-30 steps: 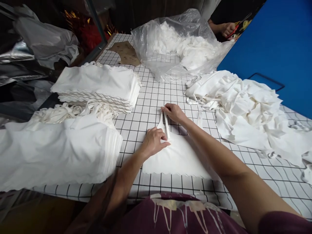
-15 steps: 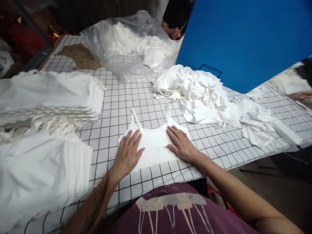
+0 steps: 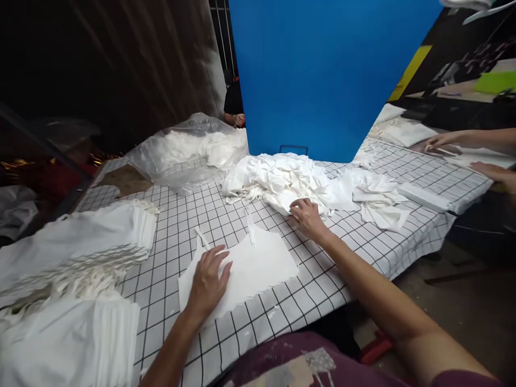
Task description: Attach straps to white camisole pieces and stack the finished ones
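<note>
A white camisole (image 3: 258,263) with two thin straps lies flat on the grid-patterned table in front of me. My left hand (image 3: 209,277) rests on its left part, fingers apart and holding nothing. Farther right, my right hand (image 3: 306,217) is at the near edge of a crumpled pile of white garments (image 3: 278,174). Its fingers are bent and pinched on the edge of a white garment (image 3: 280,201) there; the fingertips are partly hidden.
Stacks of folded white garments (image 3: 100,231) stand at the left. Behind are a clear plastic bag (image 3: 185,183) with white cloth, brown material (image 3: 124,180) and a large blue panel (image 3: 322,80). Another person's hands (image 3: 447,140) work at the right; someone else (image 3: 233,105) is behind the panel.
My right hand has left the camisole and reached forward to the garment pile. My left hand stays on the camisole, which now lies slightly turned. The view has tilted up and turned right.
</note>
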The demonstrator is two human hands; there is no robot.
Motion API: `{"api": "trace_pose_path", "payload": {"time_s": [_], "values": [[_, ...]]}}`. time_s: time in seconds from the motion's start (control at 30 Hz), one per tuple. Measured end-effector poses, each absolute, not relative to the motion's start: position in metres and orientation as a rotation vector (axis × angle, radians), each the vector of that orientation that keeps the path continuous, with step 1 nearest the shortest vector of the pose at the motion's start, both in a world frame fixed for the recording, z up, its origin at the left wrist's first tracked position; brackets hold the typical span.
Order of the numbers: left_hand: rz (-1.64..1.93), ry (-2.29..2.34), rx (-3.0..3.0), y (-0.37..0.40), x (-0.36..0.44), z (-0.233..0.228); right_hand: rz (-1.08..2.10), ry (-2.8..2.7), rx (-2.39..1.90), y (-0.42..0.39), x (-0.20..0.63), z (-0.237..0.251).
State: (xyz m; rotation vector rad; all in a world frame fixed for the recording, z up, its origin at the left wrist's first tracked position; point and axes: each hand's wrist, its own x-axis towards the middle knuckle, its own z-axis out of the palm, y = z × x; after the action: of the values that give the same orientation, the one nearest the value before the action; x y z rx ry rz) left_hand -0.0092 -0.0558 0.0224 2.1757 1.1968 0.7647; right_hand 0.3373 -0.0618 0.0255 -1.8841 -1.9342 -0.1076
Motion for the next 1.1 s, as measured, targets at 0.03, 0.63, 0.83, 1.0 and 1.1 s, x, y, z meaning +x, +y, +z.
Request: {"api": "trace_pose_path", "payload": {"time_s": [0.03, 0.63, 0.83, 1.0, 1.1], "values": [[0.712, 1.137, 2.02, -0.056, 0.007, 0.028, -0.074, -1.97, -1.793, -0.074, 0.334, 0.036], [0.541, 1.133, 1.153, -0.052, 0.118, 0.013, 0.844, -2.301, -1.37, -0.277, 0.293, 0.051], [0.505, 1.229, 2.204, -0.07, 0.08, 0.012, 0.934, -2.121, -1.584, -0.296, 0.314, 0.041], [0.594, 0.9, 2.724, -0.072, 0.098, 0.009, 0.526, -1.983, -1.77, -0.294, 0.311, 0.02], [0.557, 0.912, 2.671, -0.065, 0.11, 0.011, 0.33, -1.89, -1.785, -0.282, 0.305, 0.017]]}}
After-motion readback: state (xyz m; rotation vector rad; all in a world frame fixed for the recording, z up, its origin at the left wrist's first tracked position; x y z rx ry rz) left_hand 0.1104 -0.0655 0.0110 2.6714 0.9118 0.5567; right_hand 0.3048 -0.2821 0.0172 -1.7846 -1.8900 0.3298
